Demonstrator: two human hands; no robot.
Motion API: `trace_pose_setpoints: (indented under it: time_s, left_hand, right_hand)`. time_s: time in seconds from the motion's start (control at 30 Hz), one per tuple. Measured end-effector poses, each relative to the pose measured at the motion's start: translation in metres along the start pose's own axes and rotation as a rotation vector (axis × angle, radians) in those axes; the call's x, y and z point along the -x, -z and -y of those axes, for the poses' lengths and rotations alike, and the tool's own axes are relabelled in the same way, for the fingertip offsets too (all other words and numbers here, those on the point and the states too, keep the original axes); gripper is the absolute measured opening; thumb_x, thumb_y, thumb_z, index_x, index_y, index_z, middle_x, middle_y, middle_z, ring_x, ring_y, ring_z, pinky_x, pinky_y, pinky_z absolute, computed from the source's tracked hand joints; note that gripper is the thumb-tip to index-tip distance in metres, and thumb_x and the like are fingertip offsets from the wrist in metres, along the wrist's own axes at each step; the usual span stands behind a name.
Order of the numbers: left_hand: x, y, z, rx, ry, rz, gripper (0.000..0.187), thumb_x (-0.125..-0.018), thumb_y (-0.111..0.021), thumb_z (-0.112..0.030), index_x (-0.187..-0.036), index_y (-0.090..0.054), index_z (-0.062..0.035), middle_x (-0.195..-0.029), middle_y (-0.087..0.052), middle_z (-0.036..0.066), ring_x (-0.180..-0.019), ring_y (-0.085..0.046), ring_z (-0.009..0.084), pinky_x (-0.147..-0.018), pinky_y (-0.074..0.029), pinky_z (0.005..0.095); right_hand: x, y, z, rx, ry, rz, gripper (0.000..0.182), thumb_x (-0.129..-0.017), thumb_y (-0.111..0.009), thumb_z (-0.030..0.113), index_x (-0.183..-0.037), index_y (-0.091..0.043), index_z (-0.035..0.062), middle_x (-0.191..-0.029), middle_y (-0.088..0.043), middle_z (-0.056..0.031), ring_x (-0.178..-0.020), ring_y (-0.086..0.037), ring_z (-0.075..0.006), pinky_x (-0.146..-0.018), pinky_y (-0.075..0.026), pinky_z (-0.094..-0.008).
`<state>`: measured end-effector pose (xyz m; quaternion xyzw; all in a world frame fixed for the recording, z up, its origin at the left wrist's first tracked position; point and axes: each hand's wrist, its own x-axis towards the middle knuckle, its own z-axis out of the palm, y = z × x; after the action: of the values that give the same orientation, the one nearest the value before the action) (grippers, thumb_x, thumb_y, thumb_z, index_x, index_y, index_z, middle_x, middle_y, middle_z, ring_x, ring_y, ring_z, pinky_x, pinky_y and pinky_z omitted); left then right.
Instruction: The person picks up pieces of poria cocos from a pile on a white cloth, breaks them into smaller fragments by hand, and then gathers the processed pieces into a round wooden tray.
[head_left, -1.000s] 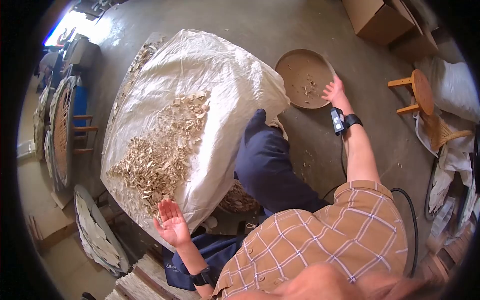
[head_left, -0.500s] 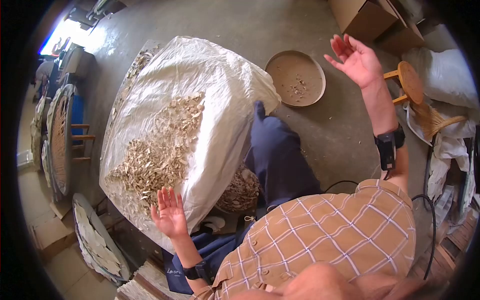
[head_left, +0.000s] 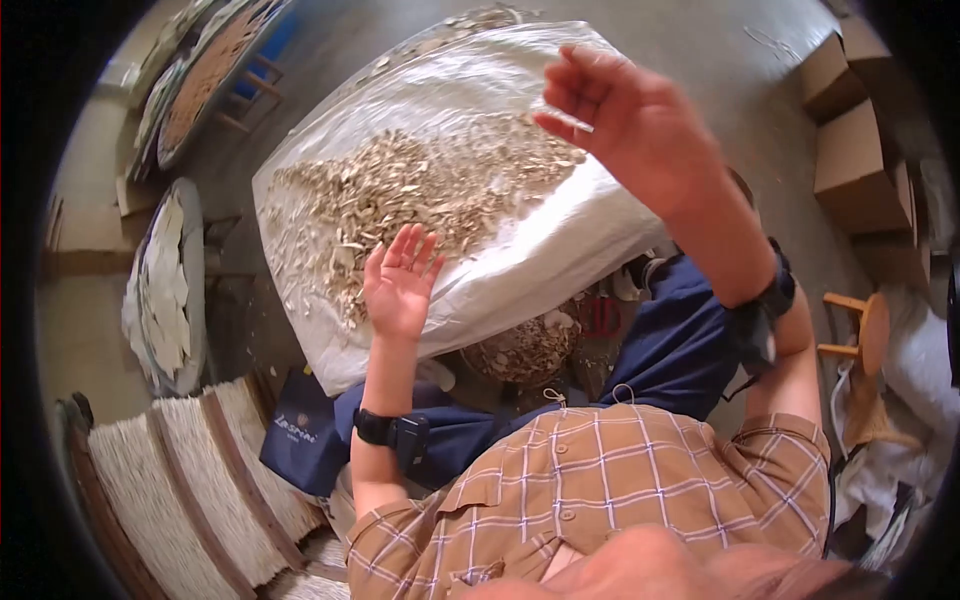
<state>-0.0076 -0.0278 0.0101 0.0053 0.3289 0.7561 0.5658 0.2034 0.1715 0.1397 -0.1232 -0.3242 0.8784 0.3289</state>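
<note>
A heap of pale dried chips (head_left: 400,185) lies spread over a white plastic sheet (head_left: 545,285). My left hand (head_left: 402,290) is open, palm up, above the near edge of the heap, with nothing in it. Raised over the right side of the sheet, my right hand (head_left: 640,120) is open too, its fingers loosely curved and slightly blurred, holding nothing. Below the sheet's near edge, between my legs, a rounded mass of similar chips (head_left: 525,350) shows in part.
Racks of stacked pale strips (head_left: 150,480) stand at lower left, beside a dark blue bag (head_left: 295,430). Round trays (head_left: 165,290) lean at left. Cardboard boxes (head_left: 855,165) and a wooden stool (head_left: 872,333) are at right.
The view has turned toward the right. My right hand has come inward from beyond the floor tray to over the sheet. My left hand stays open by the heap. The tray is now mostly hidden.
</note>
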Motion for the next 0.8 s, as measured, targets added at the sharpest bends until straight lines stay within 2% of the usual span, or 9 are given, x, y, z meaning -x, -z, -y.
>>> trace_pose_setpoints:
  time_s: [0.13, 0.27, 0.37, 0.53, 0.6, 0.63, 0.67, 0.73, 0.8]
  left_hand:
    - [0.001, 0.022, -0.004, -0.011, -0.001, -0.084, 0.041, -0.085, -0.041, -0.031, -0.113, -0.047, -0.0013, -0.116, -0.049, 0.01, -0.111, -0.043, 0.0254, -0.094, -0.034, 0.0412]
    - [0.001, 0.027, -0.005, -0.025, 0.018, -0.216, 0.04, -0.085, -0.04, -0.031, -0.112, -0.048, -0.0027, -0.113, -0.051, 0.009, -0.107, -0.046, 0.0246, -0.091, -0.036, 0.0404]
    - [0.001, 0.017, -0.009, -0.032, -0.004, -0.06, 0.041, -0.086, -0.038, -0.031, -0.113, -0.047, -0.0015, -0.113, -0.051, 0.011, -0.107, -0.047, 0.0261, -0.091, -0.037, 0.0412]
    - [0.0, 0.023, -0.009, -0.057, 0.004, -0.022, 0.041, -0.086, -0.038, -0.032, -0.112, -0.048, -0.0024, -0.111, -0.052, 0.011, -0.101, -0.05, 0.0258, -0.089, -0.039, 0.0406]
    - [0.001, 0.02, -0.011, -0.055, 0.01, -0.035, 0.04, -0.086, -0.038, -0.032, -0.112, -0.049, -0.0024, -0.109, -0.053, 0.01, -0.099, -0.051, 0.0253, -0.087, -0.04, 0.0401]
    - [0.002, 0.017, -0.011, -0.047, 0.025, -0.049, 0.04, -0.086, -0.038, -0.031, -0.111, -0.049, -0.0024, -0.108, -0.054, 0.01, -0.096, -0.053, 0.0247, -0.086, -0.041, 0.0397]
    - [0.003, 0.014, -0.012, -0.048, 0.025, -0.049, 0.04, -0.086, -0.038, -0.031, -0.111, -0.049, -0.0024, -0.108, -0.054, 0.01, -0.096, -0.053, 0.0247, -0.086, -0.041, 0.0397]
    - [0.004, 0.003, -0.017, -0.064, 0.006, -0.043, 0.038, -0.085, -0.039, -0.031, -0.108, -0.05, -0.0025, -0.103, -0.055, 0.009, -0.088, -0.054, 0.0227, -0.082, -0.043, 0.0387]
    - [0.001, -0.006, -0.024, -0.063, -0.005, -0.027, 0.037, -0.085, -0.04, -0.03, -0.107, -0.051, -0.0026, -0.1, -0.055, 0.008, -0.085, -0.054, 0.0219, -0.08, -0.044, 0.0383]
  right_hand:
    - [-0.031, 0.05, -0.054, 0.586, -0.149, -0.166, 0.021, -0.081, -0.055, 0.012, -0.097, -0.055, -0.0015, -0.085, -0.059, -0.0087, -0.074, -0.057, -0.0147, -0.068, -0.048, -0.0263]
    - [-0.042, 0.127, -0.093, 1.421, -0.09, -0.065, 0.025, -0.076, -0.058, 0.014, -0.099, -0.057, 0.0039, -0.084, -0.058, -0.0062, -0.071, -0.056, -0.0133, -0.068, -0.045, -0.0256]
    - [-0.046, 0.142, -0.105, 1.702, 0.004, 0.043, 0.026, -0.073, -0.057, 0.011, -0.099, -0.059, 0.0115, -0.086, -0.056, -0.0087, -0.075, -0.057, -0.02, -0.071, -0.046, -0.03]
    - [-0.053, 0.133, -0.115, 1.902, 0.103, 0.234, 0.026, -0.072, -0.056, 0.01, -0.098, -0.06, 0.0137, -0.093, -0.051, -0.0095, -0.09, -0.052, -0.0246, -0.077, -0.044, -0.0345]
    - [-0.059, 0.137, -0.115, 2.215, 0.057, 0.281, 0.025, -0.071, -0.053, 0.006, -0.094, -0.06, 0.0125, -0.093, -0.051, -0.0098, -0.092, -0.051, -0.0264, -0.079, -0.044, -0.0354]
    - [-0.063, 0.132, -0.111, 2.232, -0.088, 0.18, 0.024, -0.071, -0.05, 0.004, -0.092, -0.06, 0.0116, -0.093, -0.052, -0.0095, -0.093, -0.05, -0.0268, -0.079, -0.044, -0.0362]
    - [-0.067, 0.134, -0.112, 2.23, -0.088, 0.179, 0.024, -0.071, -0.05, 0.004, -0.092, -0.06, 0.0116, -0.093, -0.052, -0.0095, -0.093, -0.05, -0.0268, -0.079, -0.044, -0.0362]
    - [-0.078, 0.143, -0.115, 2.191, -0.022, 0.169, 0.026, -0.069, -0.052, 0.004, -0.093, -0.06, 0.0119, -0.096, -0.052, -0.009, -0.096, -0.05, -0.0261, -0.08, -0.043, -0.0362]
    - [-0.083, 0.146, -0.127, 2.082, 0.181, 0.251, 0.028, -0.068, -0.053, 0.003, -0.094, -0.059, 0.0112, -0.1, -0.053, -0.0089, -0.097, -0.05, -0.0261, -0.082, -0.042, -0.0355]
